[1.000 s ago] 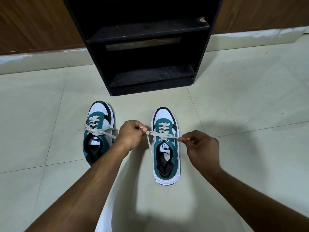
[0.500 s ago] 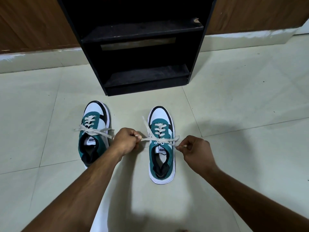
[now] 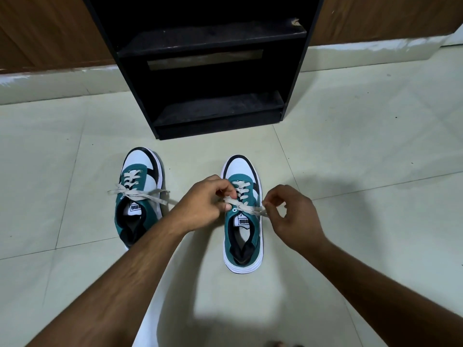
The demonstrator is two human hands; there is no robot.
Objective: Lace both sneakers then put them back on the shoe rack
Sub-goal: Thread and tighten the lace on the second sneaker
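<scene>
A pale tiled floor [image 3: 363, 151] fills most of the frame, seen from above by a person looking down at their own bare arms. A brown wooden wall [image 3: 45, 28] with a whitish skirting runs across the top. At the top centre stands a black shoe rack [image 3: 215, 71], open at the front, with two dusty shelves, both bare.

Two sneakers sit on the floor in front of the rack, toes pointing toward it, well apart from each other. Each is teal and white with black trim and a thick white sole. The left sneaker [image 3: 140, 196], in the centre left of the frame, is laced, with the ends of its beige lace lying loosely crossed over the tongue and trailing off both sides.

The right sneaker [image 3: 243, 221] is just right of centre, between the two hands. Its beige lace [image 3: 246, 207] crosses itself above the tongue (it may be a first simple knot, though the hands partly hide it).

The left hand [image 3: 203, 206] reaches in from the lower left, its fingers pinching one end of the lace at the sneaker's left edge. The right hand [image 3: 293, 219] reaches in from the lower right, thumb and forefinger pinching the other end beside the sneaker's right edge, the remaining fingers curled.
</scene>
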